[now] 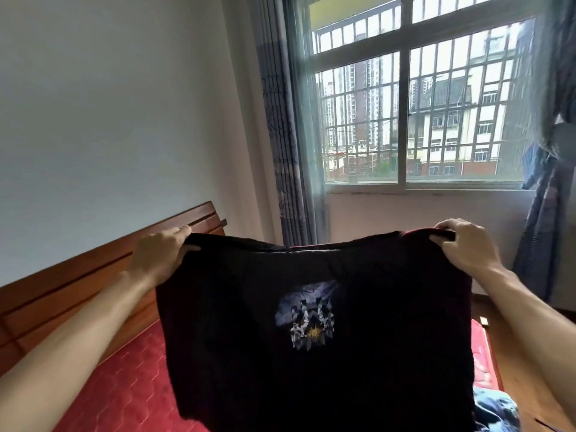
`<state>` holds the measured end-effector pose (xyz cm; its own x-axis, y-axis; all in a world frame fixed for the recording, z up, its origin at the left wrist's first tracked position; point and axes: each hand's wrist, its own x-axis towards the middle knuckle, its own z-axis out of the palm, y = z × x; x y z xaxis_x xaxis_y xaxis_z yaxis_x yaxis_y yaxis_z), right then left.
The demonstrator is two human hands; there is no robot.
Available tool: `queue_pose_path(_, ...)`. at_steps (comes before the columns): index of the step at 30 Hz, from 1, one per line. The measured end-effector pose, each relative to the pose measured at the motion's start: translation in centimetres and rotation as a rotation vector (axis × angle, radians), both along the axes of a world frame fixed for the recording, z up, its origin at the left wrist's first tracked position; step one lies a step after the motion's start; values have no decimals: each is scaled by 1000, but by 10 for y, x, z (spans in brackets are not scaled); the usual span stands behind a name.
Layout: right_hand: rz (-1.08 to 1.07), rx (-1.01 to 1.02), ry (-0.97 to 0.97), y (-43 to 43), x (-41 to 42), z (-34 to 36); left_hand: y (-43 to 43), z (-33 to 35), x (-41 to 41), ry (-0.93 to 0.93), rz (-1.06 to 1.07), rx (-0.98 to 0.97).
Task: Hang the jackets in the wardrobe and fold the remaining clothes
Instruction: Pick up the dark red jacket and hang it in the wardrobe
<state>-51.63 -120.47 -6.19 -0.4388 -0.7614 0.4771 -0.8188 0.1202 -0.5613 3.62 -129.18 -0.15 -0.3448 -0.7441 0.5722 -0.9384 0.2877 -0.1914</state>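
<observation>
1. Nearest to me, in the bottom right corner, a crumpled heap of blue clothing (495,410) lay unfolded at the bed's edge.
2. Just beyond it, a black garment (311,353) with a pale printed picture on its middle hung in the air above the red mattress (118,388). It filled the lower centre of my view.
3. I had the left hand (165,251) gripping the garment's upper left corner, fingers curled over the edge. The right hand (464,247) gripped the upper right corner the same way.
4. The held edge ran left to right, nearly level and dipping a little between the hands. The length dropped downward toward the mattress, with the print facing me and the lower edge out of view. I could not tell whether the hands held the shoulders or the hem.
5. I judged the folding unfinished: this piece was spread out with no fold in it, and the blue heap waited. No wardrobe or jackets showed, so I could not tell about the hanging.
6. Farther off stood a wooden headboard (78,275) against a pale wall, then a barred window (405,104) with grey-blue curtains (286,120).
</observation>
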Motion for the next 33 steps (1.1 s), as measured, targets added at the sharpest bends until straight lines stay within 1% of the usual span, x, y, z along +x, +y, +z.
queue_pose_path(1,-11,16,-18,-2,3,7,1,5,-9,75,48,43)
queue_pose_path(3,12,51,-133,-5,13,19,2,10,-26,220,124,133)
queue_pose_path(5,58,94,-236,-6,28,27,0,12,-42,337,193,248)
queue_pose_path(7,96,123,-292,-7,46,32,-2,13,-57,478,243,383)
queue_pose_path(11,136,106,-434,-6,83,34,6,16,-76,809,235,648)
queue_pose_path(13,187,103,-553,-4,104,38,19,21,-75,956,212,740)
queue_pose_path(15,270,102,-681,0,131,46,34,26,-71,1054,183,798)
queue_pose_path(20,533,109,-819,20,220,76,75,33,-55,1225,143,802)
queue_pose_path(25,783,144,-732,37,315,88,122,33,-32,1345,134,744)
queue_pose_path(27,890,173,-750,45,349,90,140,37,-19,1391,140,688)
queue_pose_path(30,1023,202,-866,59,394,94,166,47,3,1435,141,598)
queue_pose_path(33,1103,290,-1092,76,437,98,196,58,27,1463,214,498)
